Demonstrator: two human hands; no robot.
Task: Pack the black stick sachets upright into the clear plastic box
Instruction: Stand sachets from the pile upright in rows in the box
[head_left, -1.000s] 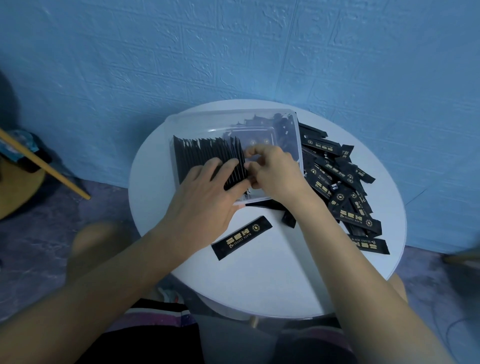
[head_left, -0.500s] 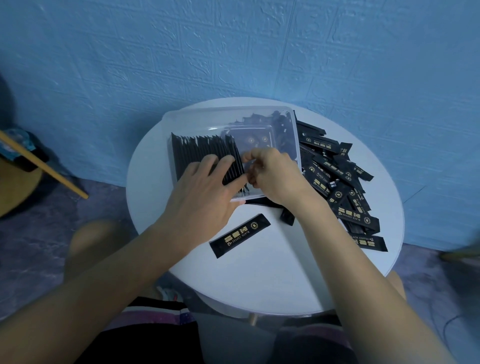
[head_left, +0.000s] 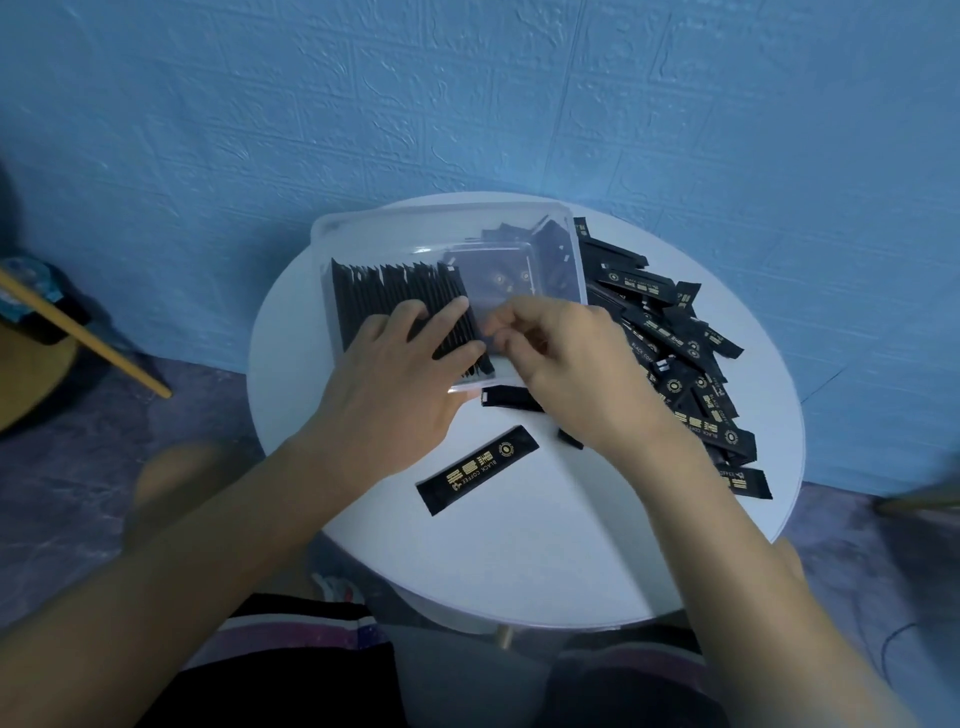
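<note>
- On the round white table (head_left: 519, 545), right under the person's fingers, stands a clear plastic box (head_left: 580, 260). A row of black stick sachets (head_left: 384, 291) stands on end in its left part.
- The left hand (head_left: 395, 384) lies on the near end of that row. Its fingers (head_left: 447, 317) are straight and a little spread, pressing flat on the sachet tops, with the thumb along the row's right face.
- The right hand (head_left: 566, 364) sits just right of the left fingertips, over the bare right part of the box. Its fingers (head_left: 511, 332) are curled in toward the thumb. They are blurred, so I cannot tell whether they pinch a sachet or nothing.
- Right of the right knuckles, a loose heap of black sachets with gold print (head_left: 675, 338) sprawls on the table, reaching up against the box's right wall.
- Just below the right fingers, a flat black sachet (head_left: 506, 399) pokes out by the box's near edge.
- Nearer the person, between the two wrists, a single black sachet with gold lettering (head_left: 478, 467) lies flat and aslant on the tabletop.
- Beyond all the fingertips rises a blue embossed wall (head_left: 467, 104).
</note>
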